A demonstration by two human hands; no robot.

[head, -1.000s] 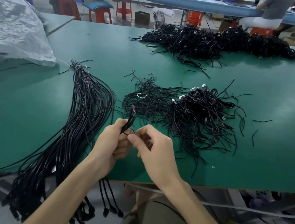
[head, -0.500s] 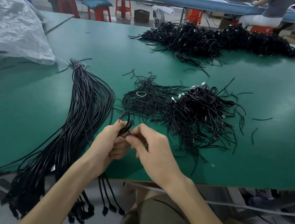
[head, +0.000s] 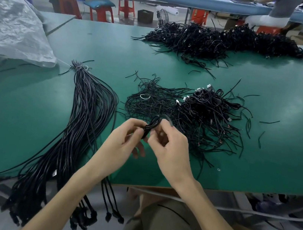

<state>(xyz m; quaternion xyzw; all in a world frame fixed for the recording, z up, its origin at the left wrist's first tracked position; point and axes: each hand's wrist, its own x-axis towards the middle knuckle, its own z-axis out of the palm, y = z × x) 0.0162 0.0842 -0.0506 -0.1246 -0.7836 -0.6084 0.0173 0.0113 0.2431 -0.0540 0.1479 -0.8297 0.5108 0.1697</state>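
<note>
Over the near part of the green table [head: 277, 152], my left hand [head: 123, 140] and my right hand [head: 169, 146] meet on one small folded black cable [head: 152, 124]. Left thumb and fingers pinch its lower part; right fingers curl round its looped upper end. A long tied bundle of black cables [head: 88, 115] lies to the left and hangs over the table's front edge. Just beyond my hands sits a tangled pile of short black cables with metal plugs [head: 205, 110].
A bigger heap of black cables [head: 215, 40] lies at the far side. A crumpled clear plastic bag [head: 12, 31] covers the left corner. Loose wire scraps dot the right side. Red stools [head: 100, 12] and a seated person [head: 273, 15] are behind the table.
The cable in my hands went from sticking up straight to bent over into a loop. Both hands rose slightly and shifted toward the pile.
</note>
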